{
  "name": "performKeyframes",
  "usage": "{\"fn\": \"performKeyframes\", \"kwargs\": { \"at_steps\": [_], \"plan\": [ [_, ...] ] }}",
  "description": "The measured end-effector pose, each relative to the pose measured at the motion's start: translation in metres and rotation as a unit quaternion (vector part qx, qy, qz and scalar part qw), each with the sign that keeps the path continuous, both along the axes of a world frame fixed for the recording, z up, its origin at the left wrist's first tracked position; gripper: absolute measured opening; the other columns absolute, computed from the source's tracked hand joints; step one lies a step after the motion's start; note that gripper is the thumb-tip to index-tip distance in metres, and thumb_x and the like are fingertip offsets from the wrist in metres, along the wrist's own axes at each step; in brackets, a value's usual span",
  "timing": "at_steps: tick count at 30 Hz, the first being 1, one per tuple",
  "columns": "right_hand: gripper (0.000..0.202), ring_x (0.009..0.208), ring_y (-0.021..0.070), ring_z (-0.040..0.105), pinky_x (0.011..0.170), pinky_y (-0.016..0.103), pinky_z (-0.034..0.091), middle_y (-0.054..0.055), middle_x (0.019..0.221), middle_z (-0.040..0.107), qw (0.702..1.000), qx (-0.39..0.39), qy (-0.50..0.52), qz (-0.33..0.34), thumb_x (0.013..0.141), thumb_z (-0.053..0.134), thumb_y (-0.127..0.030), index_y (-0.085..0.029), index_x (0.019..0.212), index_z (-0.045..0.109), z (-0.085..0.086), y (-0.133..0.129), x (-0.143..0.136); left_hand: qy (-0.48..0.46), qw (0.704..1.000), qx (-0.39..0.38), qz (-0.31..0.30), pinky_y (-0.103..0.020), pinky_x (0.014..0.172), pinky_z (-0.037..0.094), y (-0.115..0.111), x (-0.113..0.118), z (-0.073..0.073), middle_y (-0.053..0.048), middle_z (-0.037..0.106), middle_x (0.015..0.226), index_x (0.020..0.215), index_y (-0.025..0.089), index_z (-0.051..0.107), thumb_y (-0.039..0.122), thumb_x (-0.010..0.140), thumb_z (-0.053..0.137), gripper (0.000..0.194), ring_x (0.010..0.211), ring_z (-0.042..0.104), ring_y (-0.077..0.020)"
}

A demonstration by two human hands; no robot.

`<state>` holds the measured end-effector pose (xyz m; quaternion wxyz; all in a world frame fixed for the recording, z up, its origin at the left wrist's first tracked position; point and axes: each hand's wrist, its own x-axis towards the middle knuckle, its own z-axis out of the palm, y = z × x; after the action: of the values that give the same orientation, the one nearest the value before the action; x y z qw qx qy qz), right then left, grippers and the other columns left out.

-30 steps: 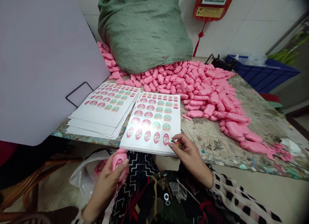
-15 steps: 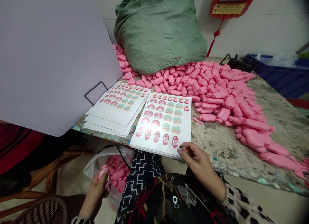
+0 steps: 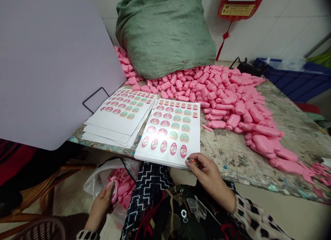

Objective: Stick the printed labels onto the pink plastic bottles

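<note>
My left hand (image 3: 101,202) is closed around a small pink bottle (image 3: 114,191), partly hidden by the fingers. Below and behind it hangs a clear plastic bag (image 3: 91,179) with more pink bottles inside. My right hand (image 3: 210,172) pinches a small multicoloured object (image 3: 193,161), mostly covered, whose kind I cannot make out. Its fingertips are at the lower right corner of a sticker sheet (image 3: 155,154), which lies on a stack at the table edge. Pink and green stickers are printed in rows on it.
Another stack of sticker sheets (image 3: 110,124) lies to the left, beside a large pale panel (image 3: 57,67). Pink bottles (image 3: 227,98) are heaped across the worn table (image 3: 219,150) under a green sack (image 3: 165,36). A blue bin (image 3: 297,81) stands at right, a wooden chair (image 3: 49,185) at lower left.
The view has swung slightly right, so the scene sits further left. Both hands keep their holds, and the right one stays by the sheet's corner.
</note>
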<state>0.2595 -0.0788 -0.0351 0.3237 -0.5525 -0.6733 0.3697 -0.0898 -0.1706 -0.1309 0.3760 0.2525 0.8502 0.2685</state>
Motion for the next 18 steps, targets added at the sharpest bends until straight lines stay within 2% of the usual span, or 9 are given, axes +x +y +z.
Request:
{"fn": "performKeyframes", "kwargs": {
  "at_steps": [4,6,9,11,13,15,18],
  "plan": [
    [0.018,0.071,0.0156,0.054,0.062,0.026,0.040,0.001,0.077,0.061,1.000,-0.004,0.007,0.001,0.085,0.050,-0.036,-0.020,0.086,0.059,0.004,-0.001,-0.002,-0.048,0.997,-0.045,0.031,-0.027,0.040,0.038,0.001,-0.003,-0.002,0.003,0.048,0.046,0.075,0.022,0.045,0.064,0.071,0.041,0.043,0.039,0.052,-0.0183],
    [0.018,0.070,0.0154,0.054,0.062,0.025,0.040,0.001,0.076,0.061,1.000,-0.004,0.008,0.001,0.085,0.049,-0.035,-0.020,0.085,0.059,0.006,-0.002,-0.002,-0.023,0.998,-0.063,-0.008,-0.031,0.045,0.042,0.001,-0.006,-0.001,0.001,0.053,0.051,0.083,0.021,0.047,0.064,0.069,0.044,0.045,0.045,0.057,-0.0220],
    [0.018,0.070,0.0151,0.054,0.062,0.025,0.040,0.001,0.077,0.061,1.000,-0.001,0.006,0.000,0.085,0.049,-0.035,-0.021,0.085,0.059,0.007,-0.002,-0.001,0.115,0.986,-0.055,-0.109,-0.036,0.059,0.047,0.003,-0.010,0.008,-0.005,0.062,0.065,0.103,0.017,0.052,0.063,0.068,0.048,0.058,0.062,0.063,-0.0275],
    [0.018,0.071,0.0151,0.054,0.063,0.025,0.041,0.001,0.078,0.061,1.000,0.006,0.002,-0.007,0.085,0.050,-0.036,-0.021,0.086,0.059,0.006,-0.001,0.002,0.185,0.968,-0.041,-0.163,-0.037,0.067,0.047,0.008,-0.009,0.020,-0.008,0.065,0.076,0.109,0.018,0.056,0.061,0.072,0.044,0.058,0.072,0.064,-0.0277],
    [0.019,0.071,0.0153,0.054,0.063,0.026,0.041,0.002,0.078,0.061,1.000,0.016,-0.007,-0.023,0.084,0.050,-0.037,-0.021,0.087,0.060,0.003,0.004,0.007,0.208,0.962,-0.014,-0.177,-0.036,0.072,0.047,0.015,-0.003,0.036,-0.008,0.067,0.090,0.110,0.021,0.058,0.058,0.078,0.040,0.052,0.078,0.064,-0.0259],
    [0.021,0.071,0.0159,0.055,0.063,0.027,0.042,0.002,0.079,0.061,0.998,0.028,-0.019,-0.054,0.083,0.051,-0.038,-0.020,0.087,0.060,-0.001,0.012,0.015,0.233,0.955,0.059,-0.173,-0.035,0.076,0.047,0.025,0.006,0.054,-0.006,0.065,0.101,0.110,0.023,0.058,0.054,0.080,0.039,0.047,0.085,0.062,-0.0244],
    [0.025,0.076,0.0180,0.057,0.068,0.029,0.043,0.004,0.084,0.063,0.991,0.050,-0.050,-0.117,0.081,0.052,-0.040,-0.019,0.090,0.061,-0.005,0.028,0.029,0.272,0.926,0.191,-0.182,-0.033,0.088,0.043,0.047,0.023,0.080,-0.005,0.063,0.110,0.109,0.024,0.060,0.050,0.082,0.042,0.042,0.099,0.058,-0.0238]
  ]
}}
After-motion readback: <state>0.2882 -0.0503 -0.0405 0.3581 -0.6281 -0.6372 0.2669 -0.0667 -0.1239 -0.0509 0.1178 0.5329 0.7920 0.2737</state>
